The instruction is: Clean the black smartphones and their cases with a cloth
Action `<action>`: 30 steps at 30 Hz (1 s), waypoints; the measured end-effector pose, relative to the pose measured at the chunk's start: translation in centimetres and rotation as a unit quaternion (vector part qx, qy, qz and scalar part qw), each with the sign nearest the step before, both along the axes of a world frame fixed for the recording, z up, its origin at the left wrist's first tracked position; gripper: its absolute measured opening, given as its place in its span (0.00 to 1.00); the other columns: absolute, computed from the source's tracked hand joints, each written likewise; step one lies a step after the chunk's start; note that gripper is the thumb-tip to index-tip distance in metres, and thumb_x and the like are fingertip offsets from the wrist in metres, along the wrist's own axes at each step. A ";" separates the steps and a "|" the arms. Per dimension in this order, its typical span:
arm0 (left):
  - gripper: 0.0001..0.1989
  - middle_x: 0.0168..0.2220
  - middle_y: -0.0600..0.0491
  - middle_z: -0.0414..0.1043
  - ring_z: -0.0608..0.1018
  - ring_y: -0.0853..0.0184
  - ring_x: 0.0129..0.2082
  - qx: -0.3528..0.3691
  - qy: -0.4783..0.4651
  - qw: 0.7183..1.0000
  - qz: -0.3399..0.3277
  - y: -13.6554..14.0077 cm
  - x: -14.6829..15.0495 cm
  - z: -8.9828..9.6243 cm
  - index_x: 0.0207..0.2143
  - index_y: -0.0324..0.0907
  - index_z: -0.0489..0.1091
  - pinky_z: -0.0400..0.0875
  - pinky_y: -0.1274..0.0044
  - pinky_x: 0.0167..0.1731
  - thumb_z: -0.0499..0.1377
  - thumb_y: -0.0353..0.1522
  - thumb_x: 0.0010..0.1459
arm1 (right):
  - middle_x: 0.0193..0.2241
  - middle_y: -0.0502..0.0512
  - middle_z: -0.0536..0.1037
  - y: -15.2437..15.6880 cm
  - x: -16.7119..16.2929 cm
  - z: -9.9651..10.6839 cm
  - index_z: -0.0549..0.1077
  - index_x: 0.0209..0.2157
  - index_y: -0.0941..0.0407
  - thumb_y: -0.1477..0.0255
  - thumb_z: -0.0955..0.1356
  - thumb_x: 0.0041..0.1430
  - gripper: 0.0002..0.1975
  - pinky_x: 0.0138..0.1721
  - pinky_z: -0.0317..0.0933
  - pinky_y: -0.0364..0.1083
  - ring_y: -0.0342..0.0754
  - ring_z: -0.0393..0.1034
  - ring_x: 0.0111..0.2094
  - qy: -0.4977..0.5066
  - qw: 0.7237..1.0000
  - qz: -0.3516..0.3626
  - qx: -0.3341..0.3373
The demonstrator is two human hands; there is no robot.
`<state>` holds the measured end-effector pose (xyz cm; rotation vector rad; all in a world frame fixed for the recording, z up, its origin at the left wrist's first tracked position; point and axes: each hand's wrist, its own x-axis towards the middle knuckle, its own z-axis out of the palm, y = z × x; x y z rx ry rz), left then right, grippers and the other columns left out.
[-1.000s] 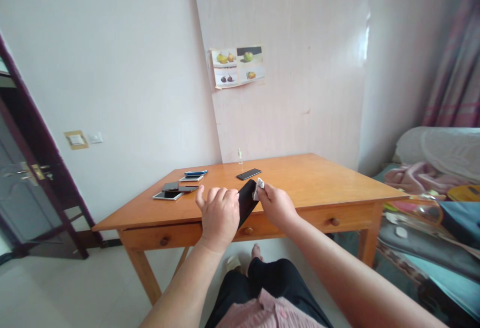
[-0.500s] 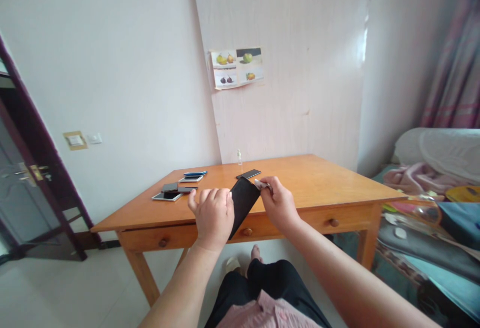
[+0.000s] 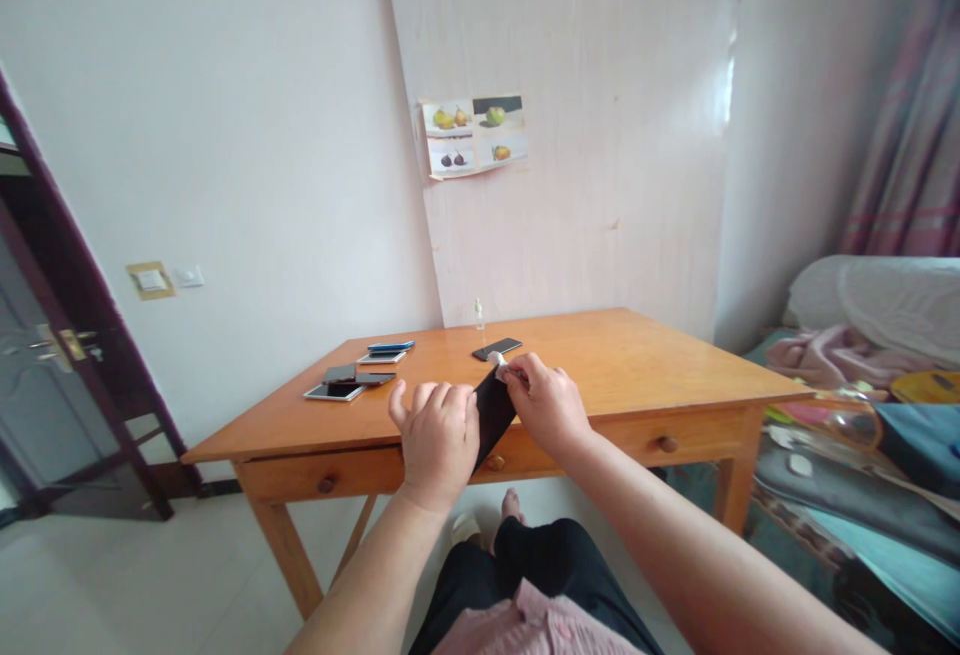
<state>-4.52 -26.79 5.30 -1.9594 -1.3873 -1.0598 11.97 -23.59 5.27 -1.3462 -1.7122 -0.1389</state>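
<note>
My left hand [image 3: 441,435] is closed around the left side of a black phone [image 3: 495,409], which is tilted in the air before the table's front edge. A white tissue [image 3: 497,363] is pinched in the fingers of my right hand [image 3: 545,400] and lies against the phone's upper end. My left palm hides part of the phone. Behind it on the table, another dark phone [image 3: 496,348] lies flat. To the left rest several more phones and tablets, among them a white-edged one [image 3: 334,392].
The wooden table [image 3: 637,365] has drawers with round knobs [image 3: 667,444]. At its back edge stands a small clear bottle [image 3: 478,315]. A bed with blankets [image 3: 825,355] and other items is on the right; a door [image 3: 52,375] is at left.
My right hand has moved left along the phone's upper end with the tissue. The phone has tilted, so less of its face shows; my left hand has shifted slightly right.
</note>
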 end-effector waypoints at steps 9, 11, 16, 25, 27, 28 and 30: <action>0.10 0.33 0.50 0.76 0.72 0.58 0.41 0.016 -0.065 0.998 0.016 1.0 -0.5 -0.6 0.35 0.45 0.72 0.49 0.61 0.55 0.51 0.34 0.63 | 0.27 0.54 0.80 1.6 0.5 -2.9 0.72 0.36 0.57 0.58 0.64 0.59 0.16 0.30 0.60 0.43 0.48 0.74 0.30 0.293 0.935 0.144 -0.137; 0.10 0.34 0.50 0.76 0.72 0.58 0.40 0.014 -0.065 0.998 0.012 0.9 -0.5 -0.7 0.35 0.45 0.72 0.50 0.61 0.55 0.51 0.35 0.63 | 0.26 0.55 0.79 2.0 0.5 -2.6 0.73 0.35 0.57 0.57 0.63 0.58 0.17 0.30 0.61 0.43 0.48 0.74 0.29 0.321 0.921 0.166 -0.142; 0.10 0.38 0.49 0.76 0.72 0.57 0.43 0.012 -0.048 0.999 0.018 0.8 -0.2 -0.9 0.41 0.45 0.73 0.48 0.59 0.57 0.53 0.35 0.62 | 0.21 0.50 0.76 1.9 0.9 -1.6 0.72 0.30 0.55 0.61 0.65 0.56 0.12 0.27 0.57 0.42 0.45 0.69 0.24 0.265 0.954 0.094 -0.107; 0.09 0.39 0.50 0.77 0.71 0.56 0.48 0.032 0.024 0.998 -0.043 0.8 0.7 0.9 0.42 0.48 0.73 0.41 0.56 0.61 0.55 0.34 0.62 | 0.22 0.47 0.72 -0.3 -0.4 -0.3 0.69 0.31 0.53 0.68 0.63 0.57 0.05 0.27 0.50 0.41 0.43 0.64 0.24 0.054 0.997 0.048 -0.015; 0.08 0.35 0.51 0.77 0.72 0.57 0.45 0.031 0.031 0.998 -0.042 0.9 0.7 1.3 0.39 0.48 0.74 0.40 0.56 0.60 0.54 0.35 0.63 | 0.23 0.48 0.73 -0.6 -0.6 0.1 0.69 0.32 0.53 0.67 0.63 0.58 0.05 0.27 0.51 0.41 0.43 0.64 0.25 0.059 0.997 0.057 -0.011; 0.09 0.34 0.51 0.77 0.72 0.58 0.45 0.033 0.031 0.998 -0.042 0.9 0.7 1.4 0.38 0.48 0.74 0.40 0.56 0.60 0.54 0.35 0.63 | 0.23 0.47 0.73 -0.6 -0.6 0.0 0.69 0.32 0.53 0.67 0.63 0.59 0.06 0.27 0.50 0.41 0.43 0.65 0.25 0.067 0.996 0.061 -0.014; 0.09 0.33 0.52 0.77 0.72 0.59 0.44 0.040 0.024 0.998 -0.043 1.0 0.5 1.6 0.38 0.48 0.74 0.39 0.56 0.60 0.53 0.35 0.64 | 0.23 0.47 0.73 -0.8 -0.5 -0.7 0.69 0.32 0.53 0.65 0.63 0.59 0.07 0.26 0.50 0.41 0.43 0.65 0.24 0.077 0.995 0.061 -0.029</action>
